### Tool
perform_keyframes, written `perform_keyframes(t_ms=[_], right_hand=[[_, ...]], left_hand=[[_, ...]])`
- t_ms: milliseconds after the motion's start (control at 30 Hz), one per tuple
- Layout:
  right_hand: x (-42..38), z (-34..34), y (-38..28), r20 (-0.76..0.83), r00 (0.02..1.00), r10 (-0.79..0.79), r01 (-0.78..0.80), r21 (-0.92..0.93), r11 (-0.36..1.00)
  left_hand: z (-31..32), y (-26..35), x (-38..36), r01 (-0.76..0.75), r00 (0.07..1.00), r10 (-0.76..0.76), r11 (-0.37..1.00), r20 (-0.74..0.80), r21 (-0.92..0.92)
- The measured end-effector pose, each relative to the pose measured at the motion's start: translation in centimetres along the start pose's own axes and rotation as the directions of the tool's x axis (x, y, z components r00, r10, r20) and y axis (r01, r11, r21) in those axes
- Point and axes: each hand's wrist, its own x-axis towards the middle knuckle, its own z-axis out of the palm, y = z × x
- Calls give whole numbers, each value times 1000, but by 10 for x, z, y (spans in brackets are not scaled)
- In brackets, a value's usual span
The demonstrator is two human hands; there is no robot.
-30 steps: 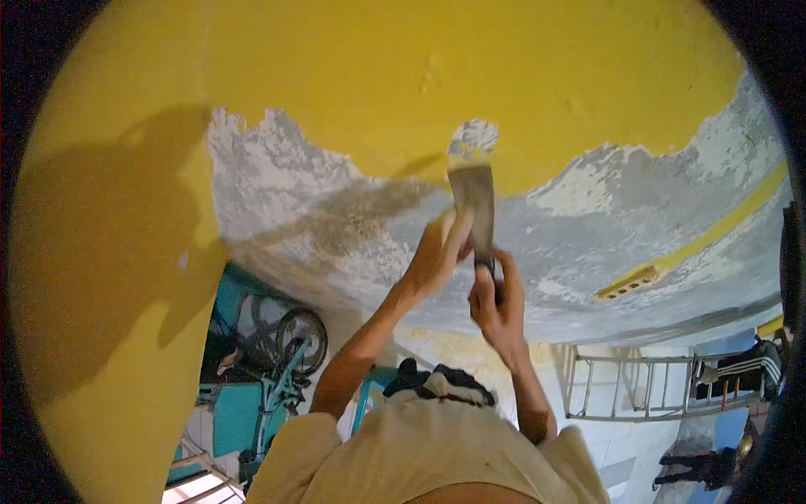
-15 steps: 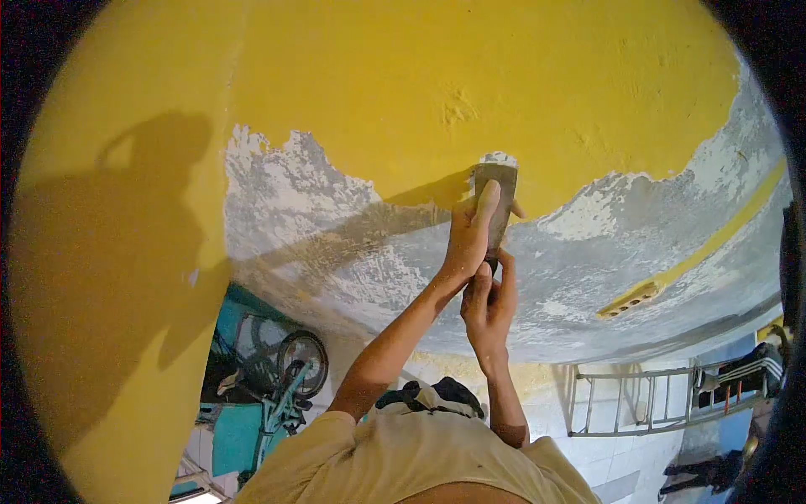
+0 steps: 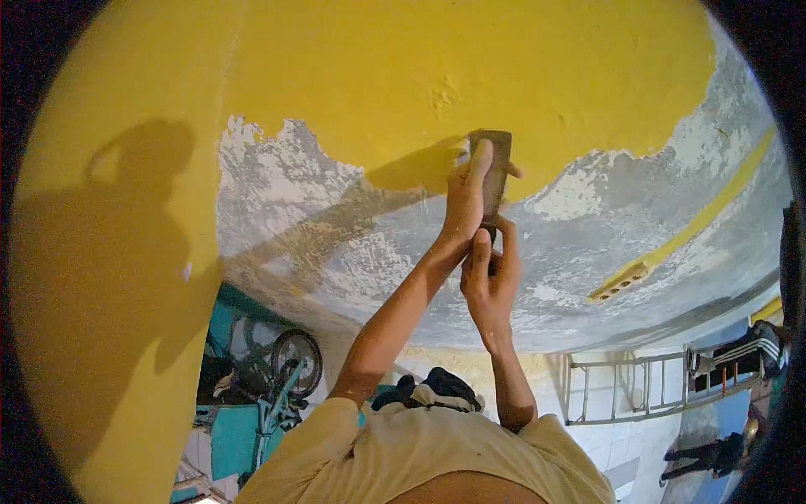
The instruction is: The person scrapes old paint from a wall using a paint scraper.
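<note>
Both my hands are on a scraper with a wide grey metal blade (image 3: 498, 168), its far edge against the yellow paint of the wall (image 3: 571, 76). My left hand (image 3: 464, 202) wraps the blade, thumb laid flat along its face and a fingertip showing at the right side. Below it, my right hand (image 3: 491, 281) is closed around the short dark handle, which is mostly hidden by the fingers. Around the blade, yellow paint meets a ragged border of bare grey and white plaster (image 3: 336, 223). A little white shows just left of the blade.
A yellow strip with a socket block (image 3: 621, 281) runs along the wall at right. A metal ladder (image 3: 625, 386) stands lower right, near a dark figure (image 3: 714, 458), perhaps a person. A bicycle (image 3: 294, 365) is at lower left, beside a yellow side wall (image 3: 101, 336).
The scraper has moved up the wall with both hands, and its blade now covers the white chipped patch that showed above its edge. My view has shifted slightly.
</note>
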Motion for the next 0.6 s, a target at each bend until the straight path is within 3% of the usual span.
perform_keyframes(t_ms=[33, 100, 167, 200, 267, 300, 333, 367, 400, 433, 500, 533, 600], right_hand=[[2, 0, 4, -2, 1000, -1, 1, 60, 998], [-6, -9, 16, 20, 1000, 11, -12, 97, 995], [-27, -25, 28, 54, 980, 190, -195, 114, 974], [-40, -32, 45, 32, 982, 188, -190, 104, 976], [-74, -52, 80, 24, 987, 159, -158, -19, 987], [-91, -63, 89, 20, 970, 244, -242, -54, 969], [-107, -74, 98, 16, 945, 327, -324, -89, 942], [-123, -83, 107, -8, 919, 393, -393, 22, 919], [-133, -92, 108, -21, 904, 427, -426, 38, 904], [-141, -100, 107, -67, 874, 482, -473, 118, 873], [-146, -118, 105, -103, 860, 500, -479, 174, 860], [-143, -128, 105, -106, 856, 506, -483, 184, 856], [-135, -148, 105, -155, 866, 475, -457, 139, 878]], left_hand=[[-2, -1, 1, -7, 998, 9, 999, 54, -45], [-8, -18, -13, 13, 1000, -13, 1000, -17, 6], [-19, -46, -24, -269, 933, 340, 877, -119, 397], [-21, -51, -29, -269, 933, 340, 877, -119, 398], [-21, -36, -39, -356, 844, 507, 772, -173, 527], [-17, -25, -36, -352, 845, 505, 772, -174, 529], [-12, -13, -28, -597, 680, 731, 505, 59, 623], [-10, -4, -20, -764, 438, 843, 168, 311, 623], [-13, 1, -12, -830, 358, 781, 14, 512, 558], [-17, 7, -3, -825, 354, 781, 2, 514, 565], [-33, 12, 9, -614, 369, 596, -420, 713, 668], [-47, 14, 15, -609, 374, 590, -425, 715, 670], [-74, 11, 26, -247, 543, 726, -342, 422, 907]])
